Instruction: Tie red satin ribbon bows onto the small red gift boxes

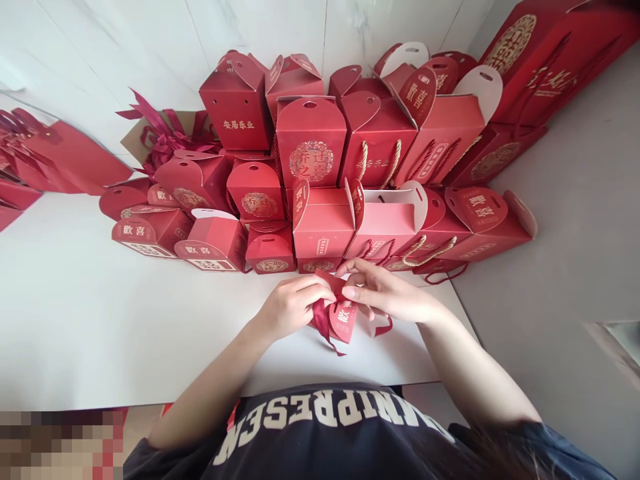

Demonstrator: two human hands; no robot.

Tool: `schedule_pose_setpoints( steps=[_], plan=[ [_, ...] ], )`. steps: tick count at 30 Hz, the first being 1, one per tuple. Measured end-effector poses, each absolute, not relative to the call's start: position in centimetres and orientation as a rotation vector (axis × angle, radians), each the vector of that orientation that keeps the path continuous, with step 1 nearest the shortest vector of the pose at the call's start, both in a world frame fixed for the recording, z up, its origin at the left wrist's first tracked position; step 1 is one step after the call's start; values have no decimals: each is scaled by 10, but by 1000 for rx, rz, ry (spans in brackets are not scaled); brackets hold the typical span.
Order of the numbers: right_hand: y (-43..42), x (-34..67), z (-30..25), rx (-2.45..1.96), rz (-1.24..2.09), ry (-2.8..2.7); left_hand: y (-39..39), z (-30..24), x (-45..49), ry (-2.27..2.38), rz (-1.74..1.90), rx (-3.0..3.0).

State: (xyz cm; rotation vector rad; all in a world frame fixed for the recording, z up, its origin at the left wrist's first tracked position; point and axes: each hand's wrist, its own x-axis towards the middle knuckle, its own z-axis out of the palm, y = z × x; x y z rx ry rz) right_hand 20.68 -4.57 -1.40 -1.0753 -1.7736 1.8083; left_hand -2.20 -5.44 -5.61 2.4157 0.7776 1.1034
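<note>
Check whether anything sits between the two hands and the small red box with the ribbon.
Nothing does. The left hand and right hand both already hold the small red box and its dark red ribbon over the white table.

The scene is brightly and evenly lit; edges are bent by wide-angle distortion, and the lower-left corner is pixelated.

I see a white table carrying a crowd of red gift boxes stacked along its far side, loose red ribbons behind them at the left, and flat red bags at the left edge
</note>
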Motion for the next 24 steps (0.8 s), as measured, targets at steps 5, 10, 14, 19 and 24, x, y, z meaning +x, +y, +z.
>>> schedule_pose_setpoints(
  steps=[5,10,14,19,24],
  plan=[
    [-45,197,-24,-1164,1354,-1947,-59,-52,-21,927,1099,2362],
    [-49,199,-24,-1215,1271,-2013,-75,-45,-22,1162,1167,2143],
    [-50,202,-29,-1188,1296,-1976,-91,-37,-21,1360,1108,1798],
    [-54,205,-35,-1136,1326,-1917,-96,-39,-26,1435,1091,1573],
    [-58,212,-39,-1132,1248,-1910,-94,-56,-37,1341,1094,1382]
  ],
)
